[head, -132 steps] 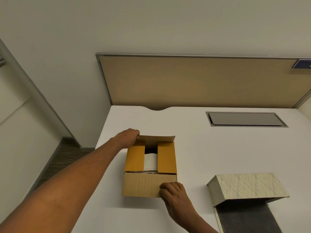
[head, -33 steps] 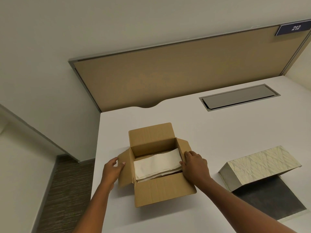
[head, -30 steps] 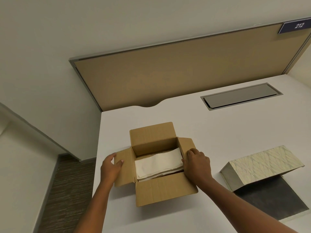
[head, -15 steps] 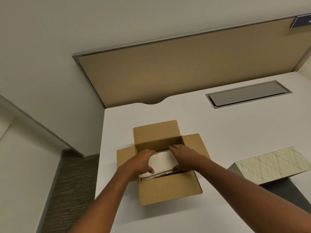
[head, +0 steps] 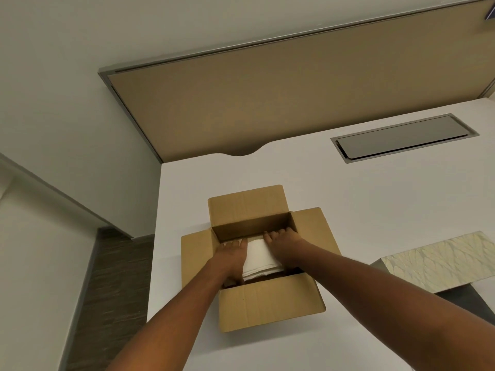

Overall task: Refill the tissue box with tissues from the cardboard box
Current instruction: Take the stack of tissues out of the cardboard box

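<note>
No writing could be read on the cardboard box [head: 270,301], which sat in the lower centre of the frame with all four flaps folded out, and the dark blue sign [head: 490,12] at the upper right edge was cut off. Both hands were inside it: the left hand [head: 232,259] and the right hand [head: 284,245] pressed against opposite ends of the white stack of tissues [head: 259,257], fingers curled around it. The patterned tissue box [head: 439,261] lay open at the right edge on the white table [head: 375,204].
</note>
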A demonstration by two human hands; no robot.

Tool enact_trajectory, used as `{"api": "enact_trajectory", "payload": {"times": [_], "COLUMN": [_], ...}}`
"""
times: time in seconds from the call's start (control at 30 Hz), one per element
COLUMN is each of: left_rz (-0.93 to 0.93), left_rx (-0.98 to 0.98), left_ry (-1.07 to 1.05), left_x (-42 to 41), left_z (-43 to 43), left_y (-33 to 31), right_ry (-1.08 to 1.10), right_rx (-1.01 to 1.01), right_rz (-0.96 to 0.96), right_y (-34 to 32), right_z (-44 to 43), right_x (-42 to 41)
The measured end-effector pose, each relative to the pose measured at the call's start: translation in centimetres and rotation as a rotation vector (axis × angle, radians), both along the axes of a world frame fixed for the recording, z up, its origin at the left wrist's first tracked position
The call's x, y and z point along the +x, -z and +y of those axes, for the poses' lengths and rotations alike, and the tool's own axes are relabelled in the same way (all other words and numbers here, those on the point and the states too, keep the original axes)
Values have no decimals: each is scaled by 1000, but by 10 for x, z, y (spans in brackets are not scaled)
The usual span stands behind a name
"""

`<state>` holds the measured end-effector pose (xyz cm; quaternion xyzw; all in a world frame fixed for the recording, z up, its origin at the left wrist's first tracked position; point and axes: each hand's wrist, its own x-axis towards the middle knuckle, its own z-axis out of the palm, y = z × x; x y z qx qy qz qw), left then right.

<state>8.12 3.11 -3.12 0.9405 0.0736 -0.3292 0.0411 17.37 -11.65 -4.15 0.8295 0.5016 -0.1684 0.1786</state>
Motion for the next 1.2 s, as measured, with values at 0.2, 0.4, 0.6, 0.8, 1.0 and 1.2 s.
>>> {"api": "enact_trajectory", "payload": {"times": [0.2, 0.4, 0.6, 0.8, 1.0, 1.2], "left_rz": [-96, -143, -100, -128, -112, -117], "left_rx": [93, 52, 24, -2, -6, -13], "left_ry": [50, 8, -1, -48, -78, -76], "left_x": [-5, -3, -1, 0, 2, 2], "left_z": [-5, -5, -3, -1, -1, 1], "left_y": [19, 25, 25, 25, 24, 27], "right_ry": [1, -46, -59, -57, -41, 13], "right_rx": [16, 36, 26, 37, 75, 114], "right_rz": [-53, -38, -19, 33, 139, 269], "right_y": [10, 11, 12, 7, 6, 6], "right_z": [1, 0, -1, -3, -4, -4], "right_x": [-3, 3, 4, 4, 7, 12]}}
